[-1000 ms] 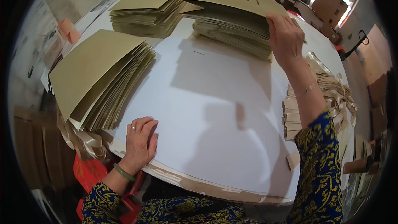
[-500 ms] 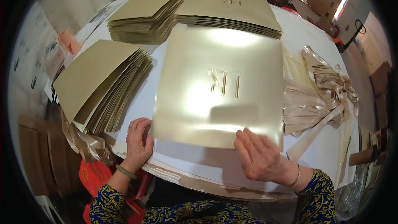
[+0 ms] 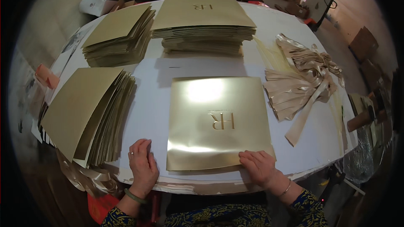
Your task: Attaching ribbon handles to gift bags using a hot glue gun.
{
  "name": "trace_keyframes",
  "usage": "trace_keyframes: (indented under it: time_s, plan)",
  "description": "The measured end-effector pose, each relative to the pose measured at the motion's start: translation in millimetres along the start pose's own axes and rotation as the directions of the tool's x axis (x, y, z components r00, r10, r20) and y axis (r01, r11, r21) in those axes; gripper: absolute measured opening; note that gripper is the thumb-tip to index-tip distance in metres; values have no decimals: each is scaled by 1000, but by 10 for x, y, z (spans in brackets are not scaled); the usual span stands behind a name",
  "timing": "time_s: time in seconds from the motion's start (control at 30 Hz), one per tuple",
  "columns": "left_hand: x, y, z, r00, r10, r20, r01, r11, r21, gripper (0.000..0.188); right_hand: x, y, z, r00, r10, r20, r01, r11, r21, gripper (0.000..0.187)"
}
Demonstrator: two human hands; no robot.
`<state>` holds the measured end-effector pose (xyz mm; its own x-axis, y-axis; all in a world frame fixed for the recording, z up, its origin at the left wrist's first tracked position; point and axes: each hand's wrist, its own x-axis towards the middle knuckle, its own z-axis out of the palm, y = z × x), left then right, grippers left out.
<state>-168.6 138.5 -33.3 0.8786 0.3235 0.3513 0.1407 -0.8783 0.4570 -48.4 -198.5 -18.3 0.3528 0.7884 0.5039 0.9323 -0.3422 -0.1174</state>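
A shiny gold folder (image 3: 202, 138) with an embossed mark lies before me near the table's front edge. My right hand (image 3: 259, 168) pinches its near right corner, thumb beneath and fingers on top. Left of the folder, my left hand (image 3: 144, 164) rests on the white table top (image 3: 145, 101), apart from the folder. Its fingers are loosely bent, the thumb stands away from them, and it holds nothing.
Stacks of gold folders stand at the left (image 3: 80, 109), far left (image 3: 113, 29) and far middle (image 3: 202, 14). Bundled beige satin ribbons (image 3: 303, 80) lie at the right. More ribbon (image 3: 92, 178) hangs at the near left edge, and an orange-pink piece (image 3: 47, 75) sits by the left edge.
The gold folder has come down from a raised, tilted position beside the far stack and now lies lower and nearer me. My right hand still grips its corner. The view has shifted too.
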Motion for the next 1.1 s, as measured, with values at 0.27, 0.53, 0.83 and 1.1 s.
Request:
trace_keyframes:
  time_s: [0.27,0.53,0.83,1.1]
  plan:
    - [-101,45,-58,956,155,-250,-198,968,-154,33,42,15,48,994,9,-107,-4,999,42,17]
    - [-415,1063,126,714,694,-93,-695,687,-212,20,113,61,-47,981,-77,-176,83,996,28,18]
    - [267,1065,928,939,143,313,-50,957,-286,29,324,-24,-370,931,-249,-267,214,965,-153,33]
    - [194,734,1186,976,91,197,45,803,-594,35,122,-612,-441,943,-121,-311,140,989,39,36]
